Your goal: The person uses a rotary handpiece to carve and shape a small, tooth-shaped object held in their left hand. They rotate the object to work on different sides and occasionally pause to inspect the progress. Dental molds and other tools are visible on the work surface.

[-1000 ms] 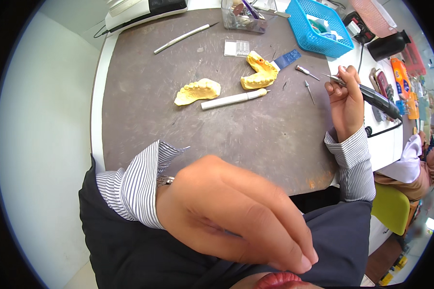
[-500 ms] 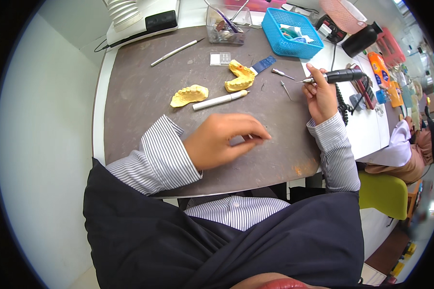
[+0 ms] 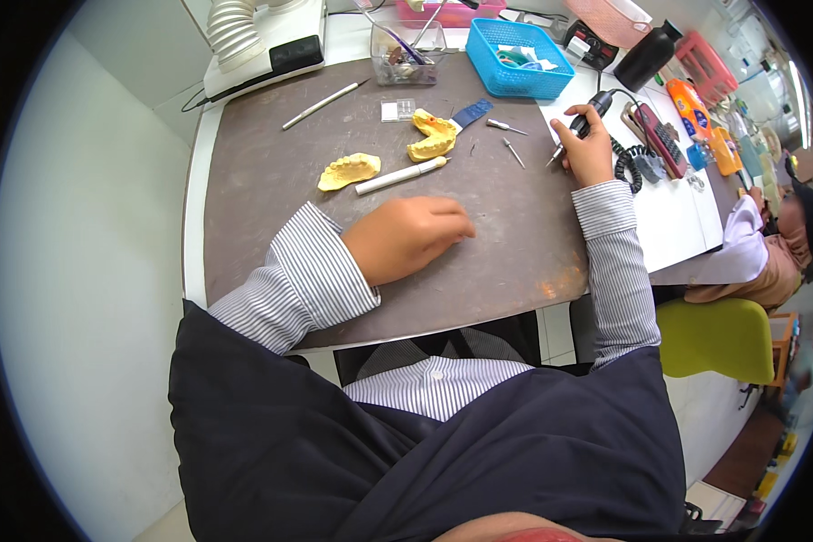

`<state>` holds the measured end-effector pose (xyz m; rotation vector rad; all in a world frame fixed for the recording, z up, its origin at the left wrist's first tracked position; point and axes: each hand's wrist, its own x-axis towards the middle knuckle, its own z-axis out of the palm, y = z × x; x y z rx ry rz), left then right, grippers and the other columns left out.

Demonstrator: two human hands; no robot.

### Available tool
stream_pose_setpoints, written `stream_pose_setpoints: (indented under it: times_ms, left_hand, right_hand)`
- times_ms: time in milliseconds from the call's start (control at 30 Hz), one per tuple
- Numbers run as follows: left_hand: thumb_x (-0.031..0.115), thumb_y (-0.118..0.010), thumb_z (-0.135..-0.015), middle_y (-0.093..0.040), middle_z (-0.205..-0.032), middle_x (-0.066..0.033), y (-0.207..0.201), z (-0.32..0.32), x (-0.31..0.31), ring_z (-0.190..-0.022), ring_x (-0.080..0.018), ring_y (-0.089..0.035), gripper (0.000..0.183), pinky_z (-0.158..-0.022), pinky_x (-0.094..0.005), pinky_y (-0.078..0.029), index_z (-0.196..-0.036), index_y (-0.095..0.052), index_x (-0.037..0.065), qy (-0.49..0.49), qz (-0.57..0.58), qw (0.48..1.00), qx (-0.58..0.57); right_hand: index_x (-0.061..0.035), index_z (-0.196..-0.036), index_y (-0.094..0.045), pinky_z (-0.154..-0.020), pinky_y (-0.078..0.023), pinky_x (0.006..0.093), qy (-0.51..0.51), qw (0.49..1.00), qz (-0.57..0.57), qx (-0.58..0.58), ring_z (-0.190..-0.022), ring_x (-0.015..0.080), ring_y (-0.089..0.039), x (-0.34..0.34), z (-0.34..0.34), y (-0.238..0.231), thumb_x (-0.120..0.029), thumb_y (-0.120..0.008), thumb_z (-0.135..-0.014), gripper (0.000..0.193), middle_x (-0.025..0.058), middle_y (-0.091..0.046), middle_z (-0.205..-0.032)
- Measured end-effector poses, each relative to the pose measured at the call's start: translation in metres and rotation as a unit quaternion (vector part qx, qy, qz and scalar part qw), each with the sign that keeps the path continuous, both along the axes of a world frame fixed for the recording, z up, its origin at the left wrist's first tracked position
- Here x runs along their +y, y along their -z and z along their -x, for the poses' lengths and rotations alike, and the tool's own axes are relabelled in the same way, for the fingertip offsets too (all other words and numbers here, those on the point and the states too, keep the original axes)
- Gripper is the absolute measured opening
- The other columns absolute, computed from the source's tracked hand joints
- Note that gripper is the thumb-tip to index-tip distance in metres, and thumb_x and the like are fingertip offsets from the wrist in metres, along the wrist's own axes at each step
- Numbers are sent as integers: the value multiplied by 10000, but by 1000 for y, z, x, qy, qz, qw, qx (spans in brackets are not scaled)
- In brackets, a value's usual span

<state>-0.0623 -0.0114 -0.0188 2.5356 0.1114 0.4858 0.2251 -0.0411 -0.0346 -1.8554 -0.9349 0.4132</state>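
Note:
My right hand [image 3: 591,155] grips a black and metal rotary handpiece [image 3: 592,111], its thin tip pointing down toward the brown board [image 3: 488,280]. Over the board's middle, my left hand [image 3: 405,238] is closed with its fingers curled; its fingertips are blurred, and anything in them cannot be made out. Beyond the left hand lie a yellow dental cast [image 3: 350,170] and a white pen-like tool [image 3: 401,175]. Farther off is a horseshoe-shaped yellow dental cast [image 3: 433,135], touching a blue strip [image 3: 472,113]. Two small slim tools, one a bur-like pin [image 3: 514,153] and one a short screwdriver-like tool [image 3: 506,126], lie left of the handpiece.
A pencil-like tool [image 3: 323,106] and a small clear case [image 3: 397,110] lie toward the back. Behind stand a clear tool box [image 3: 408,63], a blue basket [image 3: 524,72] and a black bottle [image 3: 646,59]. A coiled black cord [image 3: 625,167] lies at right. Another person [image 3: 754,239] sits beyond.
The handpiece has swung from nearly level to slanting, tip downward, still in my right hand. My left hand's fingers have curled in and drawn left. The whole view has shifted slightly.

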Motion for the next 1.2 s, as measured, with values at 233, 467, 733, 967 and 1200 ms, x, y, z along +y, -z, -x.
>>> stream_pose_setpoints:
  times_ms: [233, 467, 733, 967, 1200]
  left_hand:
    - [87, -508, -719, -554, -971, -72, -5, 17, -15, -882, -236, -572, 221, -795, -290, -464, -935, -532, 46, 42, -234, 971, 37]
    - [78, -488, -748, -553, -969, -84, -13, 21, -16, -906, -247, -568, 210, -818, -298, -458, -948, -528, 31, 77, -212, 972, 69]
    - [43, -598, -751, -599, -914, -91, -6, 10, 2, -826, -178, -598, 231, -754, -252, -478, -976, -559, 10, -83, 158, 983, -44]
    - [93, -579, -808, -597, -965, -77, -13, 0, 7, -888, -138, -578, 195, -779, -253, -453, -992, -564, 28, -144, 468, 867, -90]
    - [125, -577, -816, -587, -1007, -50, -16, -4, 8, -913, -128, -546, 220, -788, -255, -420, -1027, -561, 65, -142, 593, 784, -114]
  right_hand:
    - [-75, -893, -508, -581, -451, 292, -21, 972, 166, -168, -636, 195, -599, -3, 15, -2, -361, -575, -750, 327, 119, -596, -698]
    - [-129, -974, -477, -701, -447, 382, 3, 915, 282, -288, -833, 315, -589, 0, 26, -10, -406, -507, -779, 340, 185, -603, -860]
    - [-220, -1155, -463, -730, -463, 374, 35, 899, 285, -330, -877, 297, -588, -13, 26, -24, -530, -431, -802, 471, 154, -613, -896]
    - [-196, -1080, -540, -686, -475, 335, 60, 895, 261, -357, -827, 253, -600, -20, 20, -37, -486, -488, -790, 414, 131, -615, -849]
    - [-98, -983, -602, -552, -443, 254, -296, 906, -171, -251, -624, 144, -542, -19, 56, -58, -114, -619, -756, 228, 51, -565, -758]
